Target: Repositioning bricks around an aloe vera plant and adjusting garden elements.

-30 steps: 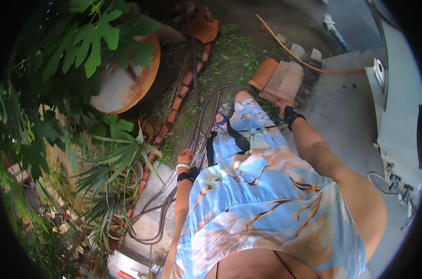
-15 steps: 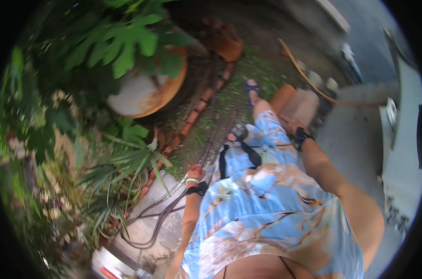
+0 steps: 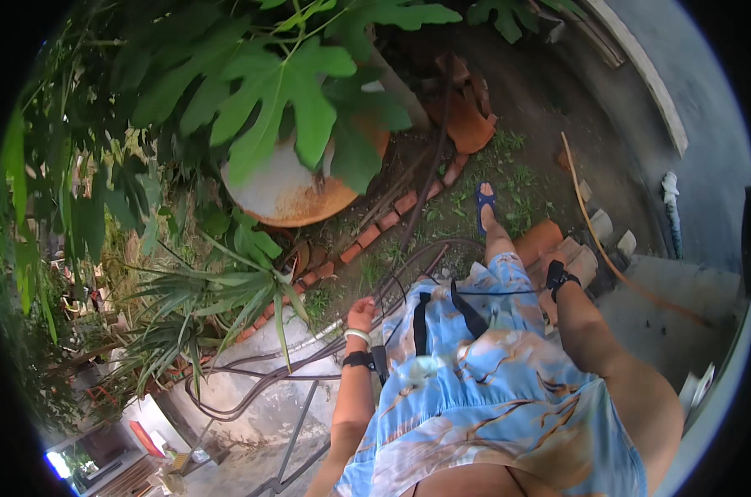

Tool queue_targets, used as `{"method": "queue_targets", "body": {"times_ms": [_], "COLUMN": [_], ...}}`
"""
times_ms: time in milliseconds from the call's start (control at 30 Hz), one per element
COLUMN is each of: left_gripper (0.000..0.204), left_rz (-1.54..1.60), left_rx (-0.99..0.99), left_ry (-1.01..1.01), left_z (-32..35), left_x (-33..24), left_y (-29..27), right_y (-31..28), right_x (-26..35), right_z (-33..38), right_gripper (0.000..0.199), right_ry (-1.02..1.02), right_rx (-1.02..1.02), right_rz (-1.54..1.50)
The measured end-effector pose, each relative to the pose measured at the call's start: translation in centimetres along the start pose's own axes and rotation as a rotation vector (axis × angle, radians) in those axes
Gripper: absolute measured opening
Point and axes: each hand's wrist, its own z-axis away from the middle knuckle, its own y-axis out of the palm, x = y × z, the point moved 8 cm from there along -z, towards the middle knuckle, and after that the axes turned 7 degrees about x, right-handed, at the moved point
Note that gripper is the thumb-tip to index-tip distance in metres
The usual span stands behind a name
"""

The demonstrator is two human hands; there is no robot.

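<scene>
My left hand (image 3: 361, 315) hangs beside the blue patterned dress (image 3: 475, 389), with a pale bangle and a black strap on its wrist. Its fingers look loosely curled, with nothing visible in them. Dark hoses (image 3: 309, 356) run past it along the ground. My right hand (image 3: 555, 258) is at my other side, above a stack of clay tiles (image 3: 570, 261); a black wrist device partly covers it and its fingers are hard to make out. One foot in a blue sandal (image 3: 485, 199) is forward on weedy soil.
A brick edging (image 3: 375, 232) borders the planted bed on the left. There stand a round rusty-rimmed lid (image 3: 293, 195), a spiky plant (image 3: 235, 290) and overhanging broad leaves (image 3: 284, 99). At right lie a thin curved strip (image 3: 582, 199) and a low concrete ledge (image 3: 665, 306) beside a grey wall.
The view has shifted, so the lid, bricks and tiles lie further right in it. Overhanging leaves fill more of the top. Both hands stay low at my sides.
</scene>
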Motion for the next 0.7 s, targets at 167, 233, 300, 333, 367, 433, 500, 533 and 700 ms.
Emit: {"method": "queue_targets", "body": {"times_ms": [167,233,300,333,367,433,500,533,700], "left_gripper": [0.025,0.025,0.026,0.028,0.029,0.034,0.039,0.04,0.054], "left_rz": [-0.253,-0.442,-0.657,-0.623,-0.586,-0.681,-0.596,-0.65,-0.896], "left_rx": [0.184,0.13,0.131,0.105,0.089,-0.037,-0.187,-0.275,-0.627], "left_ry": [0.153,0.266,0.258,0.381,0.505,0.615,0.764,0.809,0.907], "left_z": [-5.5,-6.6,-7.4,-9.1,-10.9,-13.1,-15.2,-16.2,-21.7], "left_x": [-9.2,-14.7,-23.1,-25.2,-26.9,-32.6,-37.1,-39.2,-46.3], "left_y": [13.9,17.1,23.4,24.0,24.8,29.3,30.3,30.8,33.3], "right_y": [-3.1,-0.8,-1.9,-1.1,-0.9,-2.6,-2.3,-1.9,-2.9], "right_x": [-0.9,2.2,2.3,4.0,5.7,5.7,6.7,7.1,5.9], "right_z": [-7.7,-8.6,-10.0,-10.7,-11.5,-13.6,-16.3,-17.8,-24.4], "right_gripper": [0.026,0.029,0.03,0.03,0.029,0.027,0.026,0.025,0.022], "right_ry": [-0.067,-0.03,-0.011,-0.015,-0.045,-0.05,-0.077,-0.088,-0.144], "right_rx": [-0.127,-0.075,-0.085,-0.055,-0.088,-0.168,-0.125,-0.094,0.017], "right_rz": [0.105,0.178,0.238,0.232,0.257,0.274,0.203,0.154,-0.125]}}
